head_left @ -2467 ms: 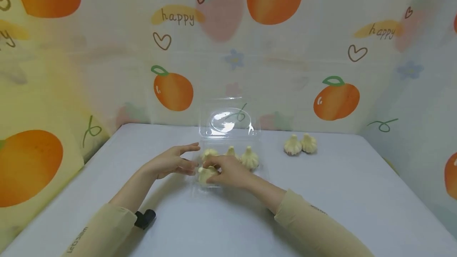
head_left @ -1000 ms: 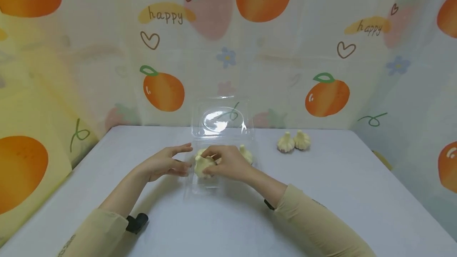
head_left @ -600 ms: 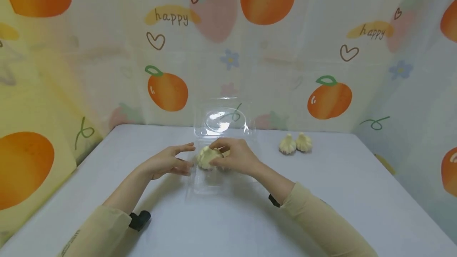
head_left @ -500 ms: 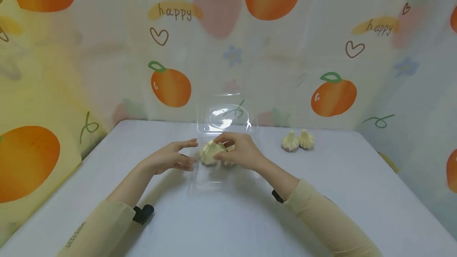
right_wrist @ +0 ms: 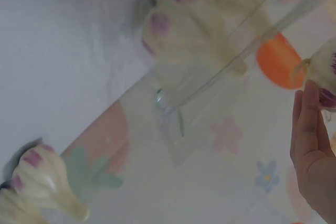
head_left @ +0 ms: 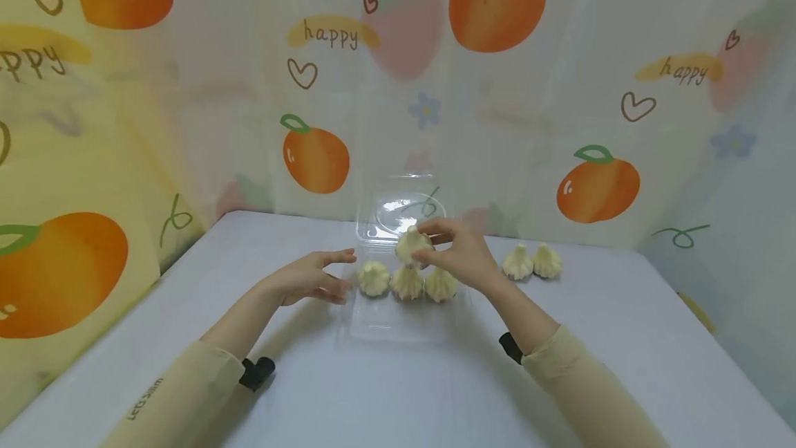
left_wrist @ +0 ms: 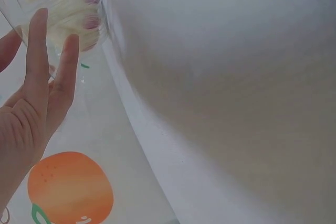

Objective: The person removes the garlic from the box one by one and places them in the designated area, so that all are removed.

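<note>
A clear plastic clamshell box (head_left: 381, 327) stands on the table with its lid raised. Three garlic bulbs (head_left: 373, 278) sit in a row across it. Over the middle of that row, my right hand (head_left: 463, 251) pinches another garlic bulb (head_left: 412, 246) between thumb and fingers. The right wrist view shows this hand (right_wrist: 315, 150) at its right edge, with the purple-streaked bulb at the fingertips. My left hand (head_left: 314, 281) is at the box's left side, fingers extended. In the left wrist view, the left hand's fingers (left_wrist: 65, 69) lie against or close to the clear wall.
Two more garlic bulbs (head_left: 517, 263) stand side by side on the white table (head_left: 373, 393), right of the box. A fruit-printed cloth (head_left: 497, 116) hangs behind the table. Dark wrist cameras (head_left: 257, 372) show below both forearms.
My right hand has lifted the front-left garlic bulb and carried it back and rightward, above the row. Three bulbs in the box are uncovered. The left hand stays beside the box.
</note>
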A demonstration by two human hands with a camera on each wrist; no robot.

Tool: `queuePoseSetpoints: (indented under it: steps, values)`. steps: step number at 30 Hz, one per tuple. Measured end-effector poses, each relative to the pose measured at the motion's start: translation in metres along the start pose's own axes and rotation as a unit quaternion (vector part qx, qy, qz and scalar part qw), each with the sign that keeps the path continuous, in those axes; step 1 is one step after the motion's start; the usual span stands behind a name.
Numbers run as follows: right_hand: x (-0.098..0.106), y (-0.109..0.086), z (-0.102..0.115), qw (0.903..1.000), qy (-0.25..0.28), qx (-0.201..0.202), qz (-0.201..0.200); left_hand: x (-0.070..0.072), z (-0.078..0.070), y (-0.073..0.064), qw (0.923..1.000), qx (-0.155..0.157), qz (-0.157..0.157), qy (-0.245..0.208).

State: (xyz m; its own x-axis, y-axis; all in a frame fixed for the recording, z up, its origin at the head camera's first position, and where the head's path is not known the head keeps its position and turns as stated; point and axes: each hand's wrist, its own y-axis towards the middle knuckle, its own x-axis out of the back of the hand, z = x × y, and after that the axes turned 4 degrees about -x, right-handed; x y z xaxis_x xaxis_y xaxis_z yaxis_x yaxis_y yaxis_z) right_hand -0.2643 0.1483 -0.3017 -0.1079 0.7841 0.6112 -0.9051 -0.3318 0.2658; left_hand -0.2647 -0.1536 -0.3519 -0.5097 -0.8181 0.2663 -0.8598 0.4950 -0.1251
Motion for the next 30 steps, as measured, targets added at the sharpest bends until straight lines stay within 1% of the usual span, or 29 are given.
queuePoseSetpoints:
  steps: [2,4,7,10,14,18,23,30]
  values:
    - [0.007,0.004,-0.002,0.9999,0.002,0.009,-0.009,0.002,0.000,-0.001,1.0000,-0.004,-0.002,0.001]
    - [0.014,0.009,-0.005,0.9999,-0.003,0.007,-0.015,0.004,0.000,-0.003,1.0000,-0.003,-0.004,0.005]
    - [0.025,0.013,-0.010,0.9993,-0.006,-0.029,-0.023,0.006,0.000,-0.006,0.9999,0.001,-0.004,0.010]
    - [0.038,0.012,-0.017,0.9962,0.007,-0.074,-0.045,0.005,0.000,-0.004,1.0000,0.000,0.005,0.006]
    - [0.055,0.010,-0.033,0.9917,0.008,-0.102,-0.078,0.002,0.000,0.002,0.9999,-0.005,0.015,0.001]
    - [0.069,0.008,-0.047,0.9883,-0.012,-0.114,-0.101,0.001,-0.002,0.007,0.9997,-0.009,0.021,0.004]
    - [0.086,0.004,-0.063,0.9835,-0.024,-0.119,-0.134,-0.001,-0.004,0.009,0.9996,-0.004,0.024,0.012]
    - [0.105,0.000,-0.082,0.9763,-0.022,-0.127,-0.174,-0.002,-0.001,0.007,0.9996,0.008,0.013,0.024]
